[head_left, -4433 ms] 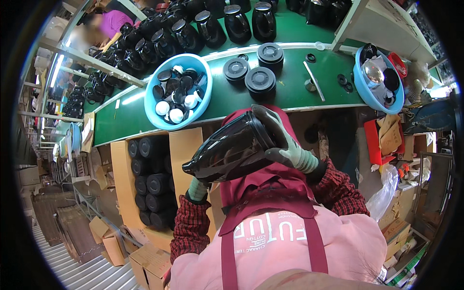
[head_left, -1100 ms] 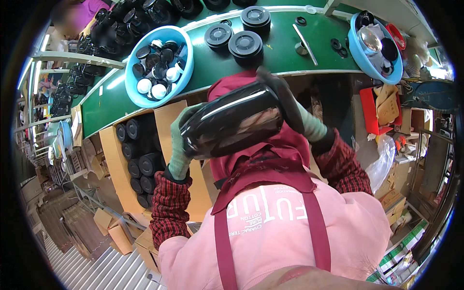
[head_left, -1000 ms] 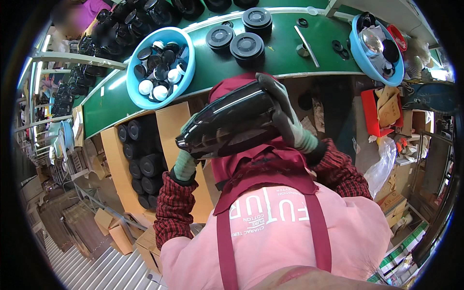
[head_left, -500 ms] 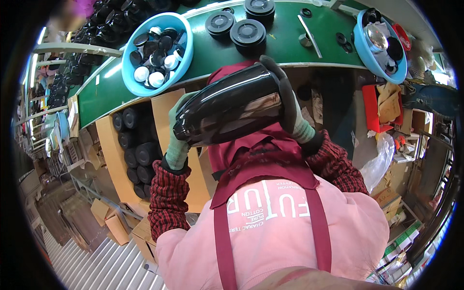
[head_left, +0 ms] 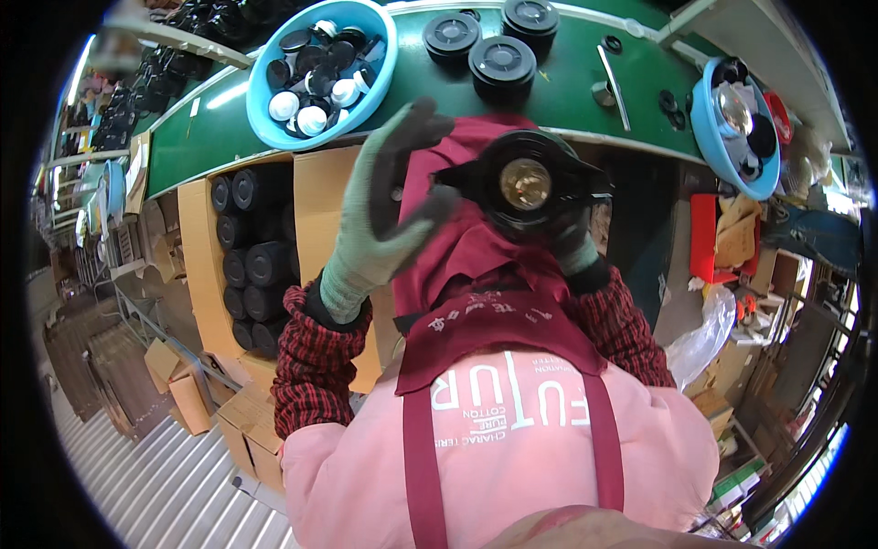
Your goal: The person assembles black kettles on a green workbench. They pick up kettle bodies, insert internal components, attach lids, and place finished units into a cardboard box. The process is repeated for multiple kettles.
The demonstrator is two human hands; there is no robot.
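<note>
The glossy black jug [head_left: 489,190] hides most of the right hand [head_left: 569,240] gripping it, those fingers lost to my view. The left hand [head_left: 389,178] gapes beside it; I can't tell whether the thumb touches. Beyond, a blue basin [head_left: 384,87] and three black canisters [head_left: 503,60] stand on the green desk [head_left: 581,112]. Over the maroon apron [head_left: 498,340], the jug's mouth faces me, its long axis near my sightline.

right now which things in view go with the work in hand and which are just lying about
Going with the work:
- glossy black jug, in the right hand
- probably the round black and white parts in the left blue basin

Apparently lying about:
- clear plastic bag
- red bin
- closed cardboard box, lower left
</note>
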